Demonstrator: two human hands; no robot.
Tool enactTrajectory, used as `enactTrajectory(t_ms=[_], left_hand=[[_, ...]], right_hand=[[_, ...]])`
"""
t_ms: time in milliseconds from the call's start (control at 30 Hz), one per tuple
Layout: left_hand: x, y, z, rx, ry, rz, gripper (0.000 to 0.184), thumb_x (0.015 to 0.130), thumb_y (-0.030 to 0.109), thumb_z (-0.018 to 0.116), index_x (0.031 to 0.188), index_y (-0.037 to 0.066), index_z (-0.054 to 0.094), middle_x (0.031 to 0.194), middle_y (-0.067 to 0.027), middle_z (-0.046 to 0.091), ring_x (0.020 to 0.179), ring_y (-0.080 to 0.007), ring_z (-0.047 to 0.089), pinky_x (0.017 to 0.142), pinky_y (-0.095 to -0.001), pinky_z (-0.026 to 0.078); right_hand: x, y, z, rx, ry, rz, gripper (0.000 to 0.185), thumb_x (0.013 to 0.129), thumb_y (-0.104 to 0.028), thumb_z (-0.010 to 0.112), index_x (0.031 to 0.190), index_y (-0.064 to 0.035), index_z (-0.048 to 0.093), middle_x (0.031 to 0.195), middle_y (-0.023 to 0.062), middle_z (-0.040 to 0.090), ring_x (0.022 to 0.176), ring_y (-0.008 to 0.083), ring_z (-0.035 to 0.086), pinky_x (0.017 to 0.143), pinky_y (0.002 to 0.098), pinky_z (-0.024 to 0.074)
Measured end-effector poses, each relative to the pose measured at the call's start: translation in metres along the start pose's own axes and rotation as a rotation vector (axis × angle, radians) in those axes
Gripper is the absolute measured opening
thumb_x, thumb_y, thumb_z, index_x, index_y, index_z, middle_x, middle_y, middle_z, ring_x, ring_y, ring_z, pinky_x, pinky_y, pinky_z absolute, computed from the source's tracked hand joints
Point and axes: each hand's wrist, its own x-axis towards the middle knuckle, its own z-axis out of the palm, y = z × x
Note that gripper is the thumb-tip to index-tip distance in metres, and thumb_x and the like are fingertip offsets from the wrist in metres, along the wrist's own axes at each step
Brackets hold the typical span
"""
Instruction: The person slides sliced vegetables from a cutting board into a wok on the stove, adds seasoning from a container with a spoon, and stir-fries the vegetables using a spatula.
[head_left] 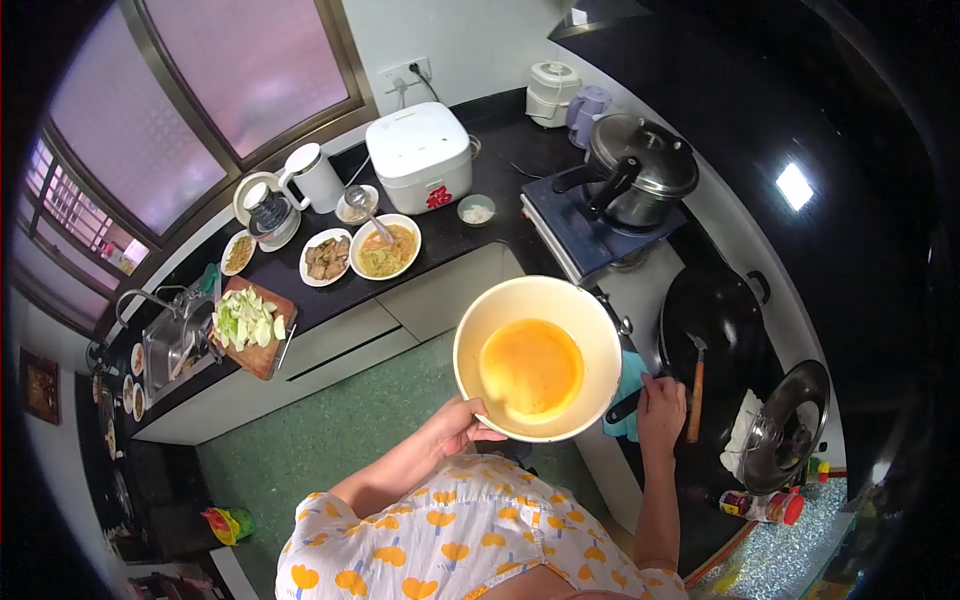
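Observation:
My left hand [460, 425] grips the rim of a large cream bowl [470, 330], tilted toward me in front of my body. Yellow-orange liquid that looks like beaten egg [530, 365] lies in the bottom of the bowl. At the right, my right hand [660, 405] is closed around the long black handle [624, 406] of a dark wok [720, 310] on the stove. A spatula [695, 400] with a wooden handle rests in the wok, close to my right hand. Under the wok handle lies a teal cloth [630, 372].
Past the wok stand a glass lid [790, 430] and a red-capped jar [770, 507]. A pressure cooker [645, 165] sits on a blue portable burner [590, 225]. Along the far counter are a rice cooker [418, 150], a soup bowl [388, 247] and a cutting board [262, 360] with cut vegetables.

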Motion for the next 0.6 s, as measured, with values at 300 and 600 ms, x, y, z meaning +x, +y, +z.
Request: enactTrajectory(t_ms=[300, 600], left_hand=[[-0.065, -0.018, -0.072, -0.114, 0.076, 0.083, 0.044, 0.085, 0.002, 0.042, 0.126, -0.011, 0.036, 0.116, -0.0237, 0.056, 0.093, -0.0323, 0.065, 0.077, -0.0384, 0.058], [-0.171, -0.035, -0.178, -0.250, 0.174, 0.248, 0.042, 0.085, 0.003, 0.042, 0.123, -0.014, 0.038, 0.114, -0.0237, 0.057, 0.091, -0.0286, 0.066, 0.075, -0.0312, 0.059]], right_hand=[[0.071, -0.162, -0.050, 0.337, 0.051, -0.235, 0.048, 0.081, -0.006, 0.061, 0.127, -0.0082, 0.052, 0.063, 0.0074, 0.054, 0.056, 0.0234, 0.052, 0.054, 0.0349, 0.0417], [0.087, -0.350, -0.073, 0.578, 0.084, -0.378, 0.058, 0.083, -0.004, 0.061, 0.137, -0.0104, 0.041, 0.056, 0.0087, 0.050, 0.046, 0.0221, 0.051, 0.047, 0.0343, 0.0400]])
